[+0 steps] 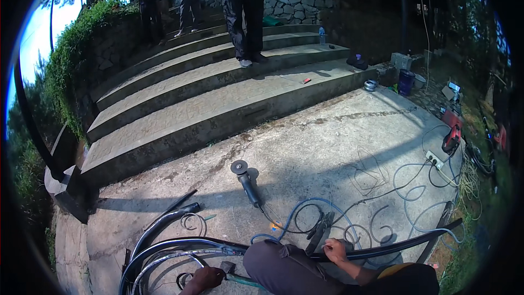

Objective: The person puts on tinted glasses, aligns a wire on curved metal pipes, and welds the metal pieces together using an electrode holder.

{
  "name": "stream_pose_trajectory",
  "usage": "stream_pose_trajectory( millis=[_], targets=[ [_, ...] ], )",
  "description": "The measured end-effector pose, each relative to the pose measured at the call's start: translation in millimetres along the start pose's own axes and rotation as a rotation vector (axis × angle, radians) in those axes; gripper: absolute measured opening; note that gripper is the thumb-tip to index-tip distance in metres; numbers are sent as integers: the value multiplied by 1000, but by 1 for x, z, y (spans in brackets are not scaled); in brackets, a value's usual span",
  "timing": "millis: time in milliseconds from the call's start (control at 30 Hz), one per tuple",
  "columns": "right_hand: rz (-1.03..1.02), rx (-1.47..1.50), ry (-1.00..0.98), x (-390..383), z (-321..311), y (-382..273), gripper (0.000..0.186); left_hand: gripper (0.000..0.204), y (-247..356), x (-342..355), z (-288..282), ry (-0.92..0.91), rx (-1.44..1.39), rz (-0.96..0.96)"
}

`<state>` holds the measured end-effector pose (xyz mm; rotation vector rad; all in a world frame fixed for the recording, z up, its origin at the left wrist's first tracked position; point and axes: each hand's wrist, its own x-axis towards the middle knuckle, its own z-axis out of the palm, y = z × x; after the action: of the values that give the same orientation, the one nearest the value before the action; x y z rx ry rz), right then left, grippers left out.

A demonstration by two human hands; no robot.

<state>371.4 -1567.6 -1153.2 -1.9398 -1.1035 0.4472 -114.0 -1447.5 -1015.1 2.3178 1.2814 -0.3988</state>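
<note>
My left hand (208,277) is closed at the lower edge, beside a hammer-like tool (227,266) with a dark blocky head and a green handle. A pale strip runs down to its fingers; what they grip is partly hidden. My right hand (335,251) has its fingers curled together just above a long black pipe (376,252); anything in them is too small to make out. Black, curved pipes (158,245) lie bundled at the left. Ahead on the concrete rests an angle grinder (246,183), its disc pointing away from me.
Blue hose (322,201) and thin wire loops (371,172) spread across the concrete. A power strip (434,159) and red-black tool (452,139) lie at the right. Wide steps (218,88) rise ahead; a person (245,16) stands on them, others farther back. A dark bucket (405,82) is at far right.
</note>
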Motion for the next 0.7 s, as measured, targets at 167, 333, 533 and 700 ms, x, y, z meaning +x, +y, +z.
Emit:
stream_pose_trajectory(
  millis=[167, 333, 533, 700],
  targets=[
    [389, 291, -391, -136, -140, 78, 17, 18, 17, -19, 1, 116, -98, 108],
    [123, -675, -834, -246, -213, 116, 29, 17, 21, -7, 22, 96, -255, 195],
    [774, -331, -756, -277, -211, 118, 30, 16, 28, -8, 18, 84, -230, 208],
    [767, -316, -774, -267, -199, 111, 30, 16, 31, -15, 8, 74, -191, 153]
  ],
)
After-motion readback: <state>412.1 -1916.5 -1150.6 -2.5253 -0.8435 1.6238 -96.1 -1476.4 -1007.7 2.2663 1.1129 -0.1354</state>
